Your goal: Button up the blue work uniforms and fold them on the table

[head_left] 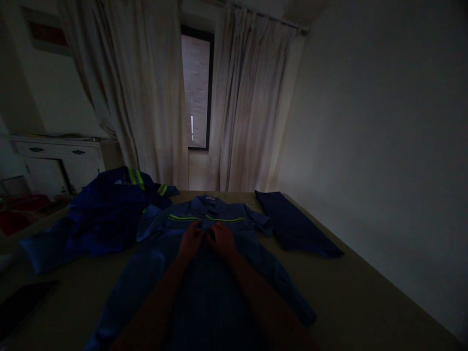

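A blue work shirt (210, 292) with yellow-green piping across the chest lies spread out, its collar at the far end and its sleeves out to the sides. Both my hands are at the middle of its chest, close together over the front opening. My left hand (192, 239) pinches the shirt's front edge with bent fingers. Just beside it, my right hand (222, 239) is closed in a similar pinch on the other side of the opening. The dim light hides any button between the fingertips.
A heap of blue clothing (106, 209) with reflective yellow-green stripes lies left. Folded dark blue trousers or cloth (296, 222) lie at right, near the wall (383, 170). A dark flat object (25, 304) is at lower left. Curtains (252, 107) and a white cabinet (73, 161) stand behind.
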Available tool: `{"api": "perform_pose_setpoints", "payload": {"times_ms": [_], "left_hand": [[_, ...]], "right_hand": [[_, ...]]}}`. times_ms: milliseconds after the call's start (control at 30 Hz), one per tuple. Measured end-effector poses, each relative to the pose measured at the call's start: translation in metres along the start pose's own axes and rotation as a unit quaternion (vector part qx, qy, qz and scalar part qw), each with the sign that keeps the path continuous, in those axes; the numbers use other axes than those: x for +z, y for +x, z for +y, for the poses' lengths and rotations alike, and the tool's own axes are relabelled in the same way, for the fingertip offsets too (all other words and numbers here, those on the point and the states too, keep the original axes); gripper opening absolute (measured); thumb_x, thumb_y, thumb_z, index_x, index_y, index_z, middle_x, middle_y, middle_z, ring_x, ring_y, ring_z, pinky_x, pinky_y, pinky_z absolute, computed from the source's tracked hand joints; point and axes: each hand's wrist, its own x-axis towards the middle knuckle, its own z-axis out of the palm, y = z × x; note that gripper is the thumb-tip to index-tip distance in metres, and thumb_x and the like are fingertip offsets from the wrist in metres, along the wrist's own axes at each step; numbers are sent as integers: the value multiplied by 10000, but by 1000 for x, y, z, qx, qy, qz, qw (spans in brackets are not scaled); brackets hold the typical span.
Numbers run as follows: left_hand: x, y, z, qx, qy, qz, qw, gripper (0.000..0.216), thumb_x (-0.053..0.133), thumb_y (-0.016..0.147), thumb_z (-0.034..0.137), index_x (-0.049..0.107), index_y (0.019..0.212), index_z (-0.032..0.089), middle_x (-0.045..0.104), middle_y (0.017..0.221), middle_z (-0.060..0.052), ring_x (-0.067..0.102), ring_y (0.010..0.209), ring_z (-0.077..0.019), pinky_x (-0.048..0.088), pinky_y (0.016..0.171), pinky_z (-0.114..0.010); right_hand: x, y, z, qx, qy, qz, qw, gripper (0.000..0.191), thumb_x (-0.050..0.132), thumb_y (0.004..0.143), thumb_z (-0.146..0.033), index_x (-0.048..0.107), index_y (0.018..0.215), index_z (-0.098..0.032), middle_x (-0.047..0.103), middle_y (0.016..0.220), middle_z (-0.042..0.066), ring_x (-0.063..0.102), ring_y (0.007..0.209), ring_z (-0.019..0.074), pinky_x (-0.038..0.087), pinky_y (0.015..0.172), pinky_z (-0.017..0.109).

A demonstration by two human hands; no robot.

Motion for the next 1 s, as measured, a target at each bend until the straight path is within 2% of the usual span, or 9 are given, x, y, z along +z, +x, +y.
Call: {"api": "perform_pose_setpoints", "payload": {"times_ms": [233,400,533,733,1000], "left_hand": [[1,1,2,6,1,-8,1000,448,645,777,243,604,1216,164,717,843,-23,713,786,-205,571,746,-331],[3,-2,2,12,3,18,1000,433,634,792,279,612,1209,166,707,903,-39,712,837,-210,573,789,-349],[3,-4,6,15,0,22,1000,393,657,798,325,638,1165,184,730,930,-49,725,887,-222,576,813,-353],[1,-3,10,5,-8,9,1000,424,699,769,336,627,1152,171,750,845,-35,734,800,-220,576,748,-341],[4,2,10,-14,2,16,1000,377,698,777,317,655,1113,151,766,861,-64,738,835,-225,569,790,-340]], "right_hand": [[-9,-2,-7,0,-14,-3,1000,201,552,1002,-356,679,1053,-208,662,1049,65,628,935,214,465,841,314],[-12,-2,-8,-6,-9,-21,1000,204,550,1010,-346,683,1066,-202,661,1059,63,631,928,203,462,827,298],[-11,-1,-10,-31,-49,-28,998,230,502,1037,-327,700,1038,-210,669,1021,63,630,894,198,459,819,305],[-13,-2,-13,-40,-78,-8,996,250,489,1048,-313,716,1000,-218,679,964,64,632,923,203,457,838,315],[-2,1,-9,-76,-130,-7,989,260,476,1049,-266,707,947,-203,682,977,77,626,884,197,468,832,309]]}}
